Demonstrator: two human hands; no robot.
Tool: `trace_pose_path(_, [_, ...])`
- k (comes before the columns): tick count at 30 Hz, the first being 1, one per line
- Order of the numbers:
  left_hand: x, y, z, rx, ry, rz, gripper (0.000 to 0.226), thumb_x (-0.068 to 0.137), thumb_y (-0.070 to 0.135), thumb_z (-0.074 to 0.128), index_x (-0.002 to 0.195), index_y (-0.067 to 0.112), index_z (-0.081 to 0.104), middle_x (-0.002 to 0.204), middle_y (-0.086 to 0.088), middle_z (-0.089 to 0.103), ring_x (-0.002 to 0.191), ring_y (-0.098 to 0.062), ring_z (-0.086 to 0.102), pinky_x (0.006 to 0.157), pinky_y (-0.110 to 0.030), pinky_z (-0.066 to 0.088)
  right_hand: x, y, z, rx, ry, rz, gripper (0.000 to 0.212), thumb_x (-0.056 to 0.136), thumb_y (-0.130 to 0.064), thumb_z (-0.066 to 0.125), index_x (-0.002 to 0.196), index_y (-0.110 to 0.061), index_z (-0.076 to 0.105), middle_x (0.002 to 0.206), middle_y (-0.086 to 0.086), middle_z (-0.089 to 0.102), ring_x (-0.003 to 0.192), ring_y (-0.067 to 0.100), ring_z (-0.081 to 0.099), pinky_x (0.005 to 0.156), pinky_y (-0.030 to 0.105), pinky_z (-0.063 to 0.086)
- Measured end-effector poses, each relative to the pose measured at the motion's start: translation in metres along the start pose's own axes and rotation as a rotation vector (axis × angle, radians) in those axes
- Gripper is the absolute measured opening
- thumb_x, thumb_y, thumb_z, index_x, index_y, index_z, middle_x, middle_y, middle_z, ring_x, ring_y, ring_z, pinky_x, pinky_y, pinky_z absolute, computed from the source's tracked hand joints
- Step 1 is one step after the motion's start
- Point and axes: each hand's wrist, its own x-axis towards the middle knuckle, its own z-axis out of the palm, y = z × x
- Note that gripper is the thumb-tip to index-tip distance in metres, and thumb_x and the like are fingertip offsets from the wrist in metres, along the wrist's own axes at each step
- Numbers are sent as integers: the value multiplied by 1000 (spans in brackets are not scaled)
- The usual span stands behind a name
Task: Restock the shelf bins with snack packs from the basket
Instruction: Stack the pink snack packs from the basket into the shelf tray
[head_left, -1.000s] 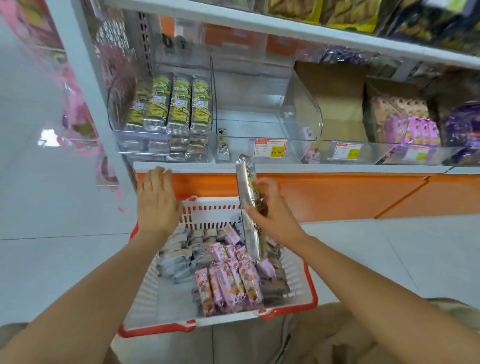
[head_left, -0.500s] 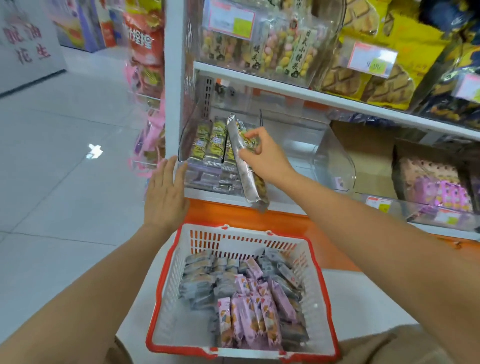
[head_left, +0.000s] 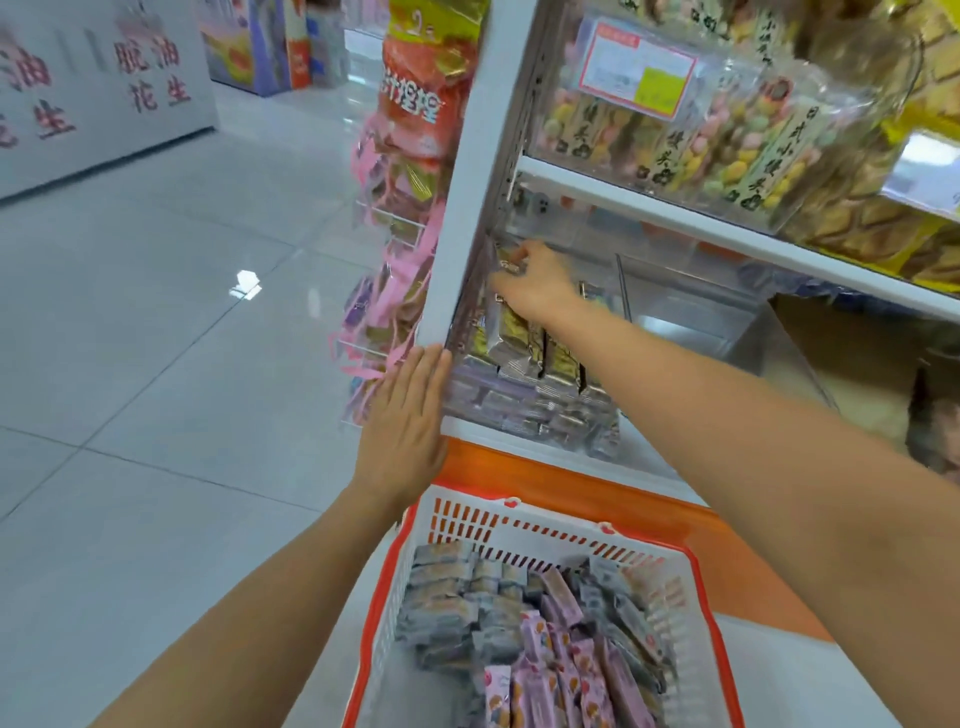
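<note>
Slotting a snack pack (head_left: 511, 332) into the clear bin (head_left: 524, 415) looks like the step in hand. The right hand (head_left: 535, 286) reaches in, fingers curled on the pack's top end at the bin's 9 o'clock side, beside upright gold packs (head_left: 561, 364). The left hand (head_left: 410, 421) lies flat, fingers straight, against the shelf post (head_left: 467, 208), holding nothing. Next, the pack likely needs settling upright in its row before the grasp lets go, then a reach down to 6 o'clock. There the basket (head_left: 545, 530) holds grey packs (head_left: 447, 597) at 9 o'clock and pink packs (head_left: 550, 675) towards 6 o'clock.
</note>
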Motion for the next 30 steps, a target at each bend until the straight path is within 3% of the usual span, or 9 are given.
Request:
trace_pose_path(4, [1, -5, 1, -33, 34, 39, 82, 85, 9, 57, 155, 8, 16, 161, -12, 20, 151, -26, 11, 120, -48, 22, 15, 2, 11, -110, 64, 30, 52, 89, -33, 65, 132, -9, 49, 126, 11, 60, 112, 29, 59, 76, 27, 41])
trace_pose_path(10, [1, -7, 3, -88, 92, 69, 80, 83, 7, 59, 154, 9, 21, 160, -12, 25, 150, -26, 16, 120, -46, 23, 21, 12, 27, -216, 108, 40, 49, 86, -41, 68, 116, -4, 54, 118, 17, 59, 104, 32, 59, 69, 27, 35])
trace_pose_path(13, [1, -7, 3, -100, 108, 76, 81, 82, 5, 59, 154, 10, 20, 159, -12, 26, 149, -26, 18, 119, -47, 25, 23, 12, 31, -258, 90, 46, 33, 86, -42, 65, 82, -11, 56, 100, 19, 60, 85, 29, 60, 63, 25, 35])
trace_pose_path(15, [1, -7, 2, -106, 109, 81, 82, 81, 4, 59, 154, 10, 20, 159, -12, 27, 149, -26, 19, 119, -47, 24, 24, 14, 31, -277, 80, 43, 42, 88, -41, 62, 60, -16, 42, 85, 16, 49, 69, 26, 49, 50, 28, 26])
trace_pose_path(18, [0, -7, 2, -102, 90, 76, 83, 81, 4, 59, 154, 10, 21, 160, -11, 25, 150, -25, 17, 120, -46, 23, 18, 20, 28, -279, 63, 11, 46, 88, -35, 63, 55, -17, 36, 83, 13, 39, 67, 24, 40, 48, 29, 19])
trace_pose_path(21, [1, -6, 3, -102, 76, 57, 83, 82, 7, 58, 155, 11, 20, 161, -10, 23, 150, -25, 15, 121, -44, 20, 8, 26, 25, -262, 11, -25, 32, 89, -39, 64, 75, -10, 60, 95, 13, 52, 82, 26, 51, 63, 28, 35])
trace_pose_path(22, [0, -6, 3, -103, 73, 50, 82, 82, 7, 58, 155, 11, 20, 161, -10, 23, 150, -25, 15, 121, -44, 18, 6, 29, 24, -250, -11, -36, 35, 89, -40, 64, 96, -7, 68, 108, 14, 58, 96, 28, 56, 77, 29, 42])
trace_pose_path(24, [0, -5, 3, -108, 68, 42, 82, 83, 8, 57, 155, 11, 20, 161, -10, 22, 151, -24, 13, 121, -44, 17, 2, 33, 22, -235, -31, -65, 53, 87, -45, 65, 124, -7, 63, 130, 14, 56, 120, 30, 52, 101, 36, 42])
trace_pose_path(30, [0, -5, 1, -122, 30, 39, 75, 88, 17, 47, 156, 11, 16, 162, -11, 20, 151, -25, 12, 120, -48, 22, -20, 35, 9, -221, -134, -118, 62, 84, -52, 67, 138, -27, 52, 146, 9, 40, 138, 27, 28, 111, 42, 27])
